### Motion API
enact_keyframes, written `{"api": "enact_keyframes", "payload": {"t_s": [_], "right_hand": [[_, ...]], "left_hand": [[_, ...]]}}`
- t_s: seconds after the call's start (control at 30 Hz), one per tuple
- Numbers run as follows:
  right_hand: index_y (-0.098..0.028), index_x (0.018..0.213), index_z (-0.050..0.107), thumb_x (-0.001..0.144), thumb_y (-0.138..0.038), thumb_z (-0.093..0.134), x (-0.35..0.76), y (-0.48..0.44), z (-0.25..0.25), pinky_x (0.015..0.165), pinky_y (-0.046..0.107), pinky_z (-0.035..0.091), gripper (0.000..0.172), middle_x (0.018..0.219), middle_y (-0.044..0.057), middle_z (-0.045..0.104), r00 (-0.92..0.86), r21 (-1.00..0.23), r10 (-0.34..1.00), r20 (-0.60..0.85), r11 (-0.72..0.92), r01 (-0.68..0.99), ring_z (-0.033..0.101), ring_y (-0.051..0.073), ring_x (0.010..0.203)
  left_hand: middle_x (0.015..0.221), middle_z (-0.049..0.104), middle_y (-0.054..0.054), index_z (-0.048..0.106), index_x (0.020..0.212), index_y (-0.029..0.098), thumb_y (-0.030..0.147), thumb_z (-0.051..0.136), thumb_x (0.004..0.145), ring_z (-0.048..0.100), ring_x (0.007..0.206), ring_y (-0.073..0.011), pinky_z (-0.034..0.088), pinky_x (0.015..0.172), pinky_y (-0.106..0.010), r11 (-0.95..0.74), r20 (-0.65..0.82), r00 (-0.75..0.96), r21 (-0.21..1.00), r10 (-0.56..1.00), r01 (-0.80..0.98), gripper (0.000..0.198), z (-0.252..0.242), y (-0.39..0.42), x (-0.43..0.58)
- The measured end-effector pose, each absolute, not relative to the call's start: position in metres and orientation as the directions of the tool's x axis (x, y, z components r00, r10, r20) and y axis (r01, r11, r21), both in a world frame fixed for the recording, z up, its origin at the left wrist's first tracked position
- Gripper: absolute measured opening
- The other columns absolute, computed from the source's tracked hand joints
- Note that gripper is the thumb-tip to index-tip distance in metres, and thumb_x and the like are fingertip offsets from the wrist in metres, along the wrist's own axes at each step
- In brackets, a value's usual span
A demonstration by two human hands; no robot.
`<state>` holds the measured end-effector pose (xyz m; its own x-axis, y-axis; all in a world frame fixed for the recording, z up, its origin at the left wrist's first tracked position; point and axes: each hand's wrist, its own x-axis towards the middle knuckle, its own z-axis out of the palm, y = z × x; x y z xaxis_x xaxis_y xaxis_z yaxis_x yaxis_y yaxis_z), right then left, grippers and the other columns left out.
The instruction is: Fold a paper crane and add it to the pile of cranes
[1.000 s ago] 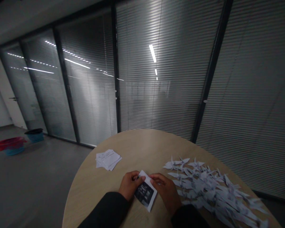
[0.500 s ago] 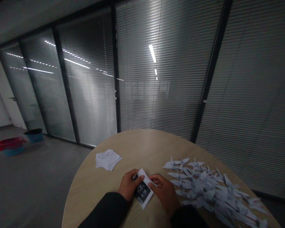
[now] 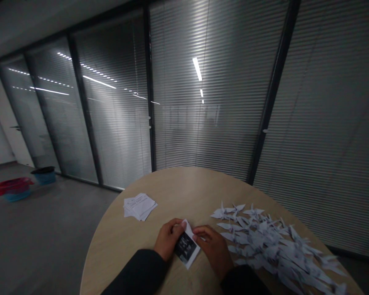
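The left hand [image 3: 168, 239] and the right hand [image 3: 210, 246] pinch a printed paper sheet [image 3: 187, 244] between them, just over the round wooden surface [image 3: 184, 192]. Beside the right hand lies a pile of folded paper cranes [image 3: 273, 246]. Ahead of the left hand is a small stack of paper slips [image 3: 140, 207]. Far ahead stands a glass wall with blinds [image 3: 209, 102].

A round wooden table [image 3: 184, 180] stands in front of me. On it, to my left, lies a small stack of printed paper slips [image 3: 140, 207], and to my right spreads a big heap of white paper cranes [image 3: 264, 241]. Beyond the table runs a glass wall [image 3: 117, 114] with slatted blinds [image 3: 221, 102] that reflect the ceiling lights. Off to my left, on the grey floor [image 3: 49, 221], a red basin [image 3: 10, 183] sits on a blue tub [image 3: 14, 197], near a blue bucket [image 3: 44, 177] with a black rim. A white door [image 3: 6, 119] stands further left.
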<state>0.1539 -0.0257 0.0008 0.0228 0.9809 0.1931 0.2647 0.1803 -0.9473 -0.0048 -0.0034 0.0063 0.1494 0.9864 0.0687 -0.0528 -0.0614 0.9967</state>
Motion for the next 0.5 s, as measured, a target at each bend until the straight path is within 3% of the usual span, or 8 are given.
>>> {"api": "enact_keyframes", "payload": {"t_s": [0.13,0.3,0.5], "right_hand": [[-0.018,0.074,0.066,0.06,-0.038,0.061,0.152,-0.027,0.008,0.074,0.034,0.048,0.025,0.082,0.007,0.067,0.116,-0.973,0.984,0.133,0.108,0.202,0.063,0.025,0.082],[-0.017,0.075,0.066,0.057,-0.043,0.061,0.152,-0.028,0.011,0.073,0.036,0.047,0.032,0.082,0.008,0.067,0.154,-0.979,0.982,0.113,0.083,0.188,0.062,0.027,0.082],[-0.016,0.077,0.066,0.061,-0.043,0.057,0.153,-0.025,0.004,0.077,0.037,0.047,0.033,0.084,0.009,0.067,0.169,-0.962,0.972,0.163,0.119,0.245,0.062,0.027,0.084]], "left_hand": [[0.057,0.056,-0.005,0.057,0.06,0.009,0.069,0.052,0.07,0.049,0.054,-0.0122,0.039,0.058,-0.023,0.121,-0.052,0.247,0.954,0.968,-0.275,0.061,0.01,-0.007,-0.006],[0.065,0.061,-0.007,0.058,0.072,0.008,0.035,0.046,0.089,0.055,0.055,-0.012,0.045,0.058,-0.022,0.429,-0.297,0.326,0.758,0.898,-0.491,0.033,0.018,-0.01,-0.006],[0.071,0.064,-0.01,0.058,0.086,0.004,0.024,0.048,0.089,0.063,0.063,-0.0149,0.052,0.067,-0.026,0.538,-0.379,0.385,0.654,0.841,-0.532,0.022,0.032,-0.018,-0.005]]}}
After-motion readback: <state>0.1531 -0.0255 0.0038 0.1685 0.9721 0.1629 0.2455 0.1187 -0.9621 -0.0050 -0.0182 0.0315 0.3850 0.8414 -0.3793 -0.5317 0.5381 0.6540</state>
